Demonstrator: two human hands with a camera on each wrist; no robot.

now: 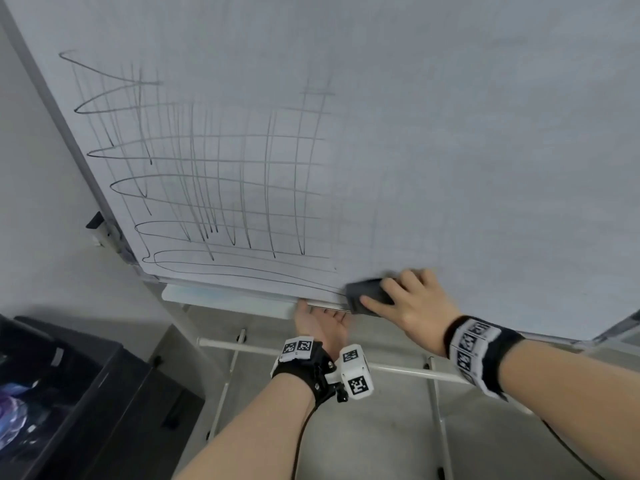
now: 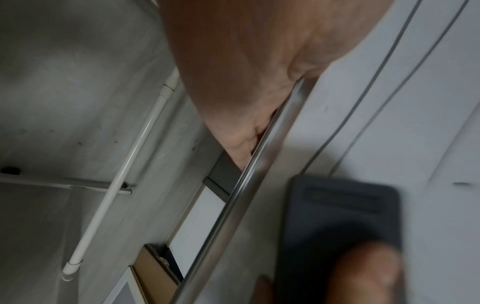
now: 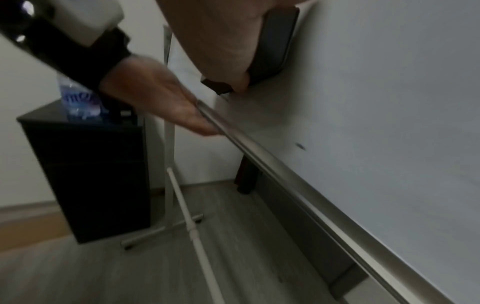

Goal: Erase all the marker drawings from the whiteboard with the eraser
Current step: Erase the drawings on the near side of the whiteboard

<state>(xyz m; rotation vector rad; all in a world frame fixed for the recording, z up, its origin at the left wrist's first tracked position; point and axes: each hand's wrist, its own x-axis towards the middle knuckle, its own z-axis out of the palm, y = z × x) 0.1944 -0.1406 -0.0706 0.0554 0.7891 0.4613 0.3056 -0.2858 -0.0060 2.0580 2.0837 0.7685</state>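
Note:
A whiteboard [image 1: 450,133] on a stand fills the head view. A grid of black marker scribbles [image 1: 214,174] covers its left half; the right half is wiped pale. My right hand [image 1: 408,299] grips a dark grey eraser [image 1: 367,294] and presses it flat on the board near the bottom edge, at the right end of the lowest marker loops. In the left wrist view the eraser [image 2: 337,222] is blurred. My left hand [image 1: 320,323] holds the board's metal bottom rail [image 2: 259,164] from below, thumb over the front; its fingers are hidden behind the rail.
A white marker tray [image 1: 225,299] hangs under the board's left part. The stand's white crossbar [image 1: 408,370] and legs run below. A black cabinet [image 3: 91,174] with a water bottle [image 3: 78,100] on top stands at the left on the grey floor.

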